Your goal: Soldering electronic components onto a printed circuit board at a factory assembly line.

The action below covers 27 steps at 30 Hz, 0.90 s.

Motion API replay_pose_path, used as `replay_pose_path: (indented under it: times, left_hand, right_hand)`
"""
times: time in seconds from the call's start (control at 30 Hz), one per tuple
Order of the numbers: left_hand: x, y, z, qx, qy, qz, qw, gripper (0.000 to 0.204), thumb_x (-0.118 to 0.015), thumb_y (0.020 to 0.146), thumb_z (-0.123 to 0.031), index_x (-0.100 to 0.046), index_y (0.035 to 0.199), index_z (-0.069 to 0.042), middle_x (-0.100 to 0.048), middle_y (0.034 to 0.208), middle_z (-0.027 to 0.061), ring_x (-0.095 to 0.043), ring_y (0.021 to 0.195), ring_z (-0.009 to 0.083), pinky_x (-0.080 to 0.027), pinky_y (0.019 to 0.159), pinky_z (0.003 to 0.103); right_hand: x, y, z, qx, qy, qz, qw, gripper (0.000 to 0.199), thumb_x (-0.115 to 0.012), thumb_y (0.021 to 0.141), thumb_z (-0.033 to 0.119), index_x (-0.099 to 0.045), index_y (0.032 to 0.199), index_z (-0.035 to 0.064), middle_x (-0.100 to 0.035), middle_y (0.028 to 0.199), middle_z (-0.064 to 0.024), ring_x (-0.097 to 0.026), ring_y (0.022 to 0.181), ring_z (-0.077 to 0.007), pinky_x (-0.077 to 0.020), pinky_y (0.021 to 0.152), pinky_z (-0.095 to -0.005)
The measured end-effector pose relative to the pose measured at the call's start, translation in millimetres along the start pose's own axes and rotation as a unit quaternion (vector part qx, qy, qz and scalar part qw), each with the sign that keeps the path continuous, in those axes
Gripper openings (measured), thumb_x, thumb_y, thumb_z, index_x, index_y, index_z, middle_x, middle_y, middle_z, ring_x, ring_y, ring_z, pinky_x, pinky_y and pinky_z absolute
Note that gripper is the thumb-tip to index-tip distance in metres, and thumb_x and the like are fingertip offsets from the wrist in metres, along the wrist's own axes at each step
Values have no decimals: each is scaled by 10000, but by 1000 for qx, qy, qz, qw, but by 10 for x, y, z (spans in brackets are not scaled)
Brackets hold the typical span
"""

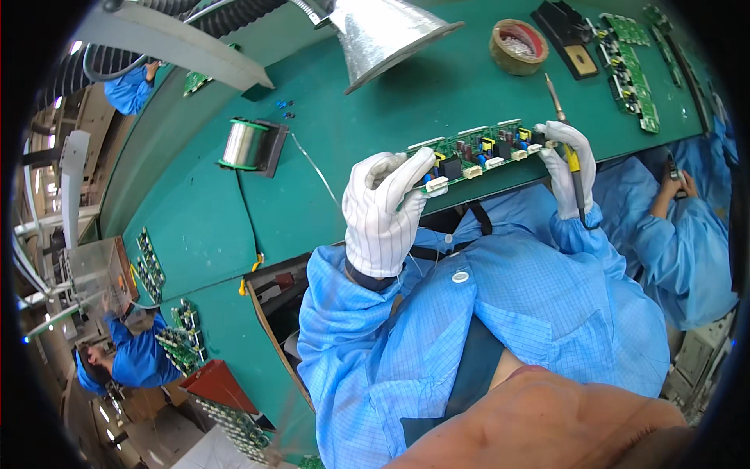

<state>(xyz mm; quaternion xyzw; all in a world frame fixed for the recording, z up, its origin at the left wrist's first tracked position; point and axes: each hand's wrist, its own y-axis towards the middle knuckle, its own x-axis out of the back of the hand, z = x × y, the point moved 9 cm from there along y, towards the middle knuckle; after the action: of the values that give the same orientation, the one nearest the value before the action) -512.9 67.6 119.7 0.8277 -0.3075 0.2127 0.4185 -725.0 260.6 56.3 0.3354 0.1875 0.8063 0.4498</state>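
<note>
Left hand (380, 215) clamped on left end of board (480, 152), held above near table (351, 109) edge. Right hand (570, 168) gripping board's right end plus iron (564, 129). Solder spool (244, 144) far left.

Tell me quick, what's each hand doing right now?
Left hand: closed on the green circuit board's left end.
Right hand: closed on the board's right end, also holding a soldering iron.

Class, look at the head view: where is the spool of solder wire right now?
The spool of solder wire sits on the green table, left of centre, to the left of the left hand holding the circuit board.
</note>
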Motion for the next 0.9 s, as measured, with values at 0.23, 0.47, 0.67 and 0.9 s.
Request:
replay_pose_path:
  times: [0.23,0.47,0.67,0.9]
  left_hand:
    - [-28,91,-97,-34,18,16,999,471,-830,648,-60,-732,1100,-147,-676,1008,61,-625,916,239,-533,801,345]
    - [-12,52,-39,-23,13,3,1000,414,-827,712,-102,-715,1108,-149,-664,1020,60,-623,935,235,-533,814,357]
    - [-27,26,55,-2,-7,12,1000,383,-799,752,-77,-699,1120,-117,-641,1074,89,-618,972,240,-555,791,340]
    - [-76,-144,321,41,-8,22,999,342,-775,782,-73,-694,1113,-107,-651,1102,88,-611,1037,253,-535,877,367]
  right_hand:
    - [50,-36,-64,-15,2,-20,1000,283,-718,851,34,-607,1110,21,-684,1124,-134,-665,1039,-228,-514,925,-341]
    - [14,24,-13,-1,29,0,1000,287,-730,836,25,-605,1095,22,-690,1107,-130,-663,1050,-238,-510,938,-348]
    - [-9,13,-19,-6,37,19,999,353,-784,809,124,-608,1100,29,-691,1105,-129,-670,1044,-260,-520,934,-366]
    - [0,9,114,75,-3,37,996,429,-782,753,48,-606,1144,37,-682,1156,-134,-665,1054,-294,-510,930,-383]
